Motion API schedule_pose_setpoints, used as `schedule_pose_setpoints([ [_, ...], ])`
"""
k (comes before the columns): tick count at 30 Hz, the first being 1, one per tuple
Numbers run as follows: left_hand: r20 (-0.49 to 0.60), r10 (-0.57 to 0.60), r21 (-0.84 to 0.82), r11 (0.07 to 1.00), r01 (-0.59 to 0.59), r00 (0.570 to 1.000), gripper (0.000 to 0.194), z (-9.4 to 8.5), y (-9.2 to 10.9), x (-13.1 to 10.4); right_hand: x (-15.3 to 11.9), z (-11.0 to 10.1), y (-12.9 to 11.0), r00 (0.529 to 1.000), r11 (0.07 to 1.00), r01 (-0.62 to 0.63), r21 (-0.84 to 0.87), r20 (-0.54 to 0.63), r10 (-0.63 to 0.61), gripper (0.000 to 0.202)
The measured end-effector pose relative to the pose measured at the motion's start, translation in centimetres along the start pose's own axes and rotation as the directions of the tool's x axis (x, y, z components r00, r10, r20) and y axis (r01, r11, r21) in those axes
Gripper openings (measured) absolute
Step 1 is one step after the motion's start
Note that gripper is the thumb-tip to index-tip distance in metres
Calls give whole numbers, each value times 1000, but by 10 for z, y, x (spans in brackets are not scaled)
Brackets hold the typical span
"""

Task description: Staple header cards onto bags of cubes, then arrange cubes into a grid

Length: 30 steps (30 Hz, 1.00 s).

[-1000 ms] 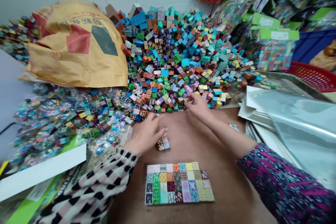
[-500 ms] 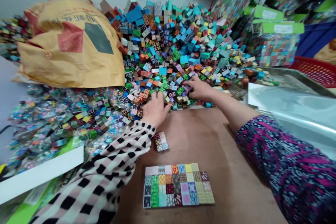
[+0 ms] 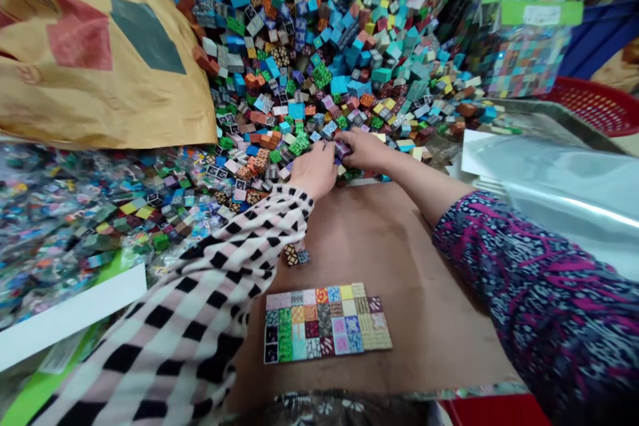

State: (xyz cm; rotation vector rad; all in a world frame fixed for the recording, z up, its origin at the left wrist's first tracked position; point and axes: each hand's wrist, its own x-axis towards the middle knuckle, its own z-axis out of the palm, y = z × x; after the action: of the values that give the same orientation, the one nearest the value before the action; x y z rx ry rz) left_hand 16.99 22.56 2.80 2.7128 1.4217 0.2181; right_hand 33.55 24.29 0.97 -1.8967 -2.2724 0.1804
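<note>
My left hand (image 3: 317, 168), in a checked sleeve, reaches to the near edge of a big heap of small printed cube blocks (image 3: 294, 110). Its fingers are curled down and their tips are partly hidden; what they hold, if anything, does not show. Close beside it, my right hand (image 3: 367, 150) pinches a purple block (image 3: 342, 149) between thumb and fingers. Nearer to me, a flat rectangle of blocks (image 3: 324, 323) with patterned faces lies on the brown board (image 3: 399, 266). A small group of blocks (image 3: 294, 254) is partly covered by my left sleeve.
A yellow printed sack (image 3: 130, 93) leans over the heap at left, above many plastic-wrapped pieces (image 3: 54, 219). A white strip (image 3: 74, 316) lies at lower left. On the right are clear plastic sheets (image 3: 549, 193), a red basket (image 3: 594, 106) and bagged block packs (image 3: 524, 56).
My left hand has moved right, up against my right hand. The right hand has shifted slightly, with a purple block now showing at its fingertips. The camera view has tilted down.
</note>
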Motion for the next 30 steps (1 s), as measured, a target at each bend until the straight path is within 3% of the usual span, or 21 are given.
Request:
schedule_pose_setpoints([
  [4,56,14,-33,999,-12,998,35,7,2,18,-28,-2,-8,992,996,-89,4,-88,89,49],
  [8,118,119,-82,991,-109,986,32,10,-2,16,-67,-7,-21,984,993,-120,0,-136,119,48],
  [10,151,181,-110,980,-166,972,29,13,-4,7,-88,-6,-26,988,994,-110,14,-109,111,45],
  [13,197,269,-159,958,-240,943,27,17,-4,-13,-119,3,-34,998,994,-49,99,30,46,46],
  [18,215,379,-261,910,-321,900,26,16,-9,-50,-162,21,-44,973,963,-63,264,230,1,64],
  [21,215,433,-327,876,-354,875,30,8,-12,-74,-179,26,-47,974,959,-71,275,228,6,64],
  [24,209,446,-452,833,-319,870,31,3,-15,-95,-188,28,-47,978,956,-74,285,206,14,44],
  [30,218,391,-541,811,-223,894,26,14,-18,-115,-193,31,-50,980,943,-43,329,196,-24,36],
])
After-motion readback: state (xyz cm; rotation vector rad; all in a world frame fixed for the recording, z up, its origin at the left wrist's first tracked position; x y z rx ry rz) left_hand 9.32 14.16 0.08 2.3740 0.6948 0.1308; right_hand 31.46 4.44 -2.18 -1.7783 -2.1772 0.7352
